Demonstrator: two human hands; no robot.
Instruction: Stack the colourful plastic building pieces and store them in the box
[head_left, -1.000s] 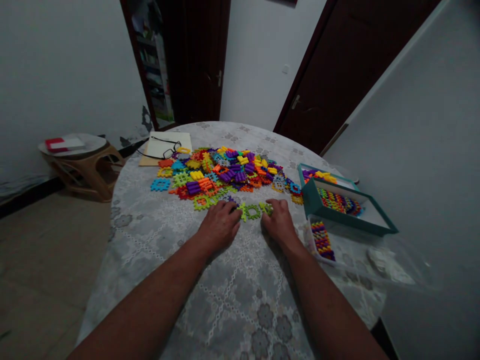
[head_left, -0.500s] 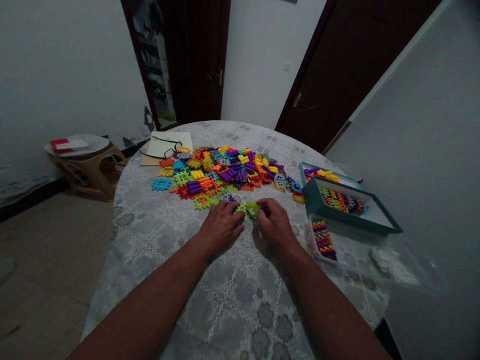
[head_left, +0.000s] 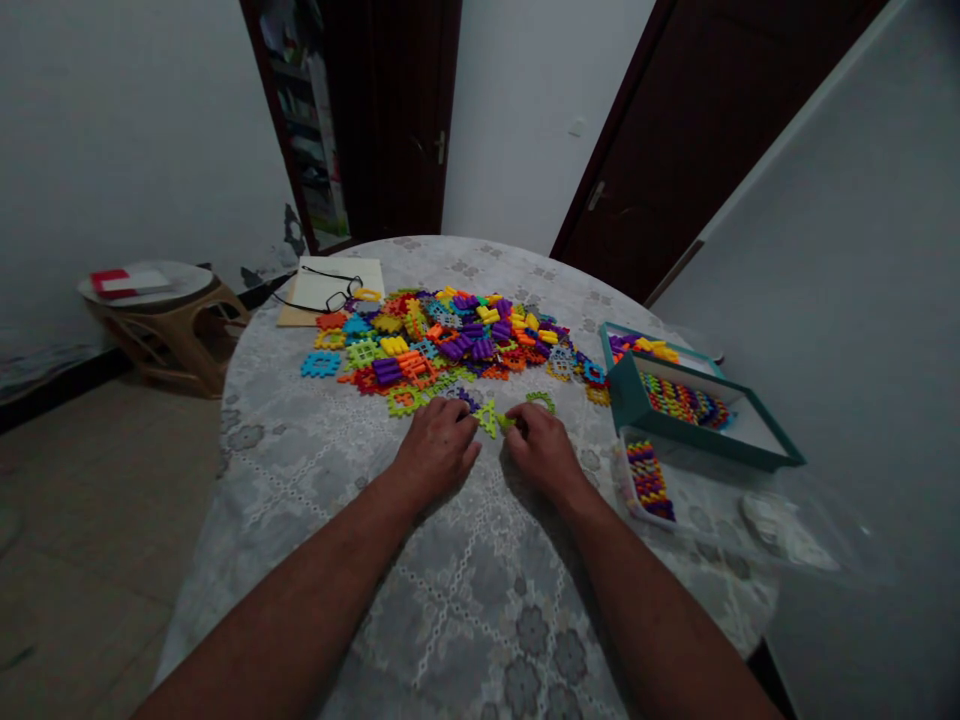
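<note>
My left hand (head_left: 439,447) has its fingers curled at the left edge of a light-green triangular building piece (head_left: 487,418) with an open middle and toothed edges. A small yellow-green building piece (head_left: 505,421) is pinched in the fingers of my right hand (head_left: 543,447), just right of the triangle; most of it is hidden. Beyond my right knuckles lies a green toothed ring (head_left: 540,401). A purple piece (head_left: 468,398) lies just past my left fingertips. Farther back spreads a heap of colourful interlocking plastic pieces (head_left: 450,340).
Glasses (head_left: 337,300) lie on a pad (head_left: 300,318) at the back left of the cloth-covered table (head_left: 450,600). To the right are a teal box (head_left: 709,430) and a clear tub (head_left: 622,480), both with rows of pieces. A stool (head_left: 169,325) stands left of the table.
My right hand has turned and drawn slightly left, its fingers now closer together. The green toothed ring now shows beyond it. The triangle stands out more plainly between my hands.
</note>
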